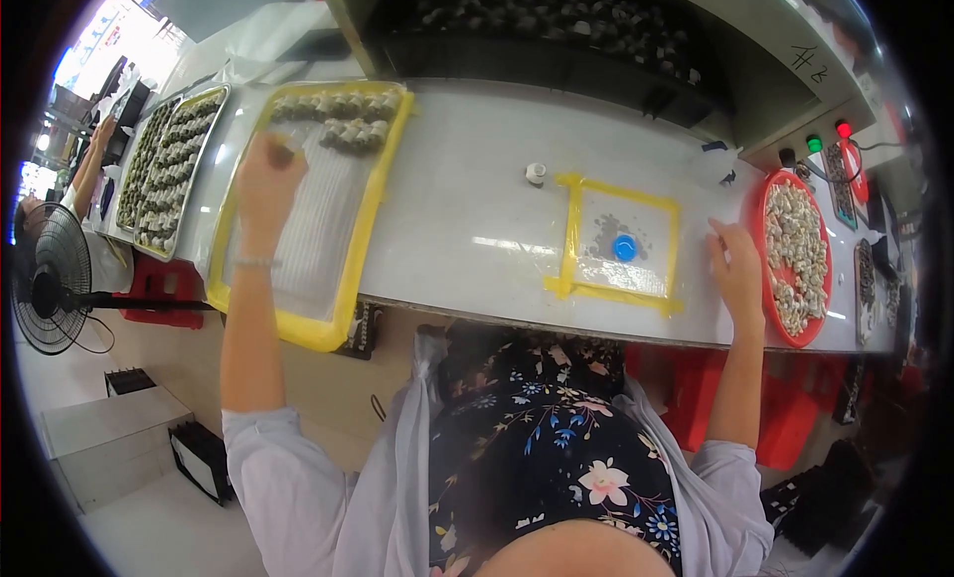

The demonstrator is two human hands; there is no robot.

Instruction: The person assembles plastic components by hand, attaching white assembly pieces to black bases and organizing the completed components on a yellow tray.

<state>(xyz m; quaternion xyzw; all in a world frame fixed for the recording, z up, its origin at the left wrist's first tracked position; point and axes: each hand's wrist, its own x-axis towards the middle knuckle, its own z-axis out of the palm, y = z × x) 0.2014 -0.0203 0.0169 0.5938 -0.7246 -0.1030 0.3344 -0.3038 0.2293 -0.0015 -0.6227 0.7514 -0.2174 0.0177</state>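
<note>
My left hand (270, 189) is over a yellow-edged tray (370, 234), its fingers curled together near the rows at the far end. Whatever those fingers may hold is hidden. Short rows of small white-and-dark-green pieces (356, 135) fill the tray's far part, while ridged, pale bottom shows nearer me. On the right, my right hand (733, 269) is beside a red round basin (767, 269) of small whitish pieces (795, 259). Its fingers are apart and nothing shows in them. Between the hands, a blue round cap (624, 248) lies inside a yellow tape square (678, 244), among grey smudges.
A single small white-and-dark piece (536, 173) stands on the white table (457, 199). Filled trays (171, 174) lie at far left, near another person's arm (91, 160). A black fan (50, 284) stands below them. A machine housing (785, 60) with a dark opening borders the back.
</note>
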